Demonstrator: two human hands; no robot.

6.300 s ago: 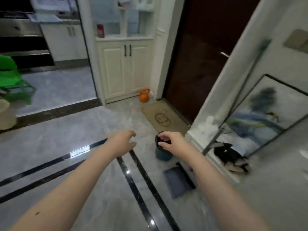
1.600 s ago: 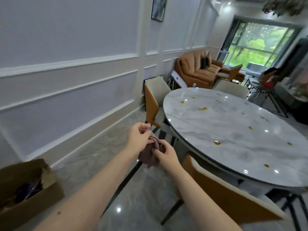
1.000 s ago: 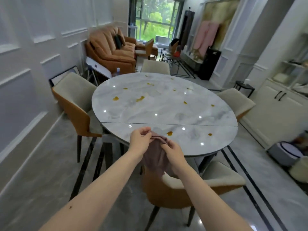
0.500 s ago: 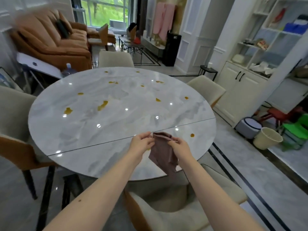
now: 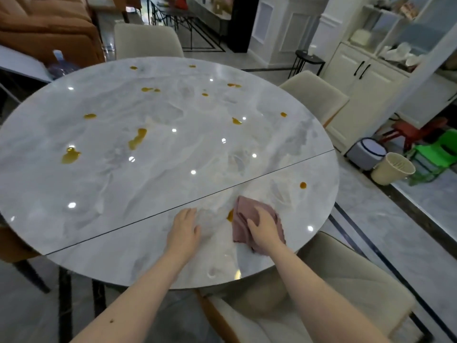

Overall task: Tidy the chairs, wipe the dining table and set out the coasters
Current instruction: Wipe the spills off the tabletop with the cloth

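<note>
Right hand (image 5: 265, 229) is flat on the pink cloth (image 5: 247, 220), palm down, fingers (image 5: 256, 214) spread and lightly bent over the fabric, pressing it onto the table (image 5: 153, 189) rather than bunching it up. The cloth lies crumpled on the near leaf of the round marble top, at about 5 o'clock on the table, just this side of the dark seam that runs across the surface. Peeking out from the cloth's left edge is an amber spill (image 5: 230, 215), touching the fabric.

Left hand (image 5: 184, 230) sits just beside it, at roughly 6 o'clock on the table, palm down, fingers straight and relaxed on the bare marble, holding nothing, clear of the cloth.

More amber spots all over the top: a small round drop (image 5: 303, 185) at 4 o'clock near the rim, a long streak (image 5: 137, 138) close to the centre-left, a bigger puddle (image 5: 70, 155) out at 9 o'clock, and a scatter of small ones toward 12 and 1 o'clock.

Chairs now: one cream chair (image 5: 296, 303) right under the near edge at 5 o'clock, its orange side showing, another cream chair back (image 5: 146, 40) at 12 o'clock, a third (image 5: 314, 95) at 2 o'clock. Off the table to the right, a white cabinet (image 5: 366, 95) with black handles, a beige bin (image 5: 393, 168) and a green stool (image 5: 437, 154) on the floor. An orange sofa (image 5: 44, 26) sits at 11 o'clock beyond the table.
</note>
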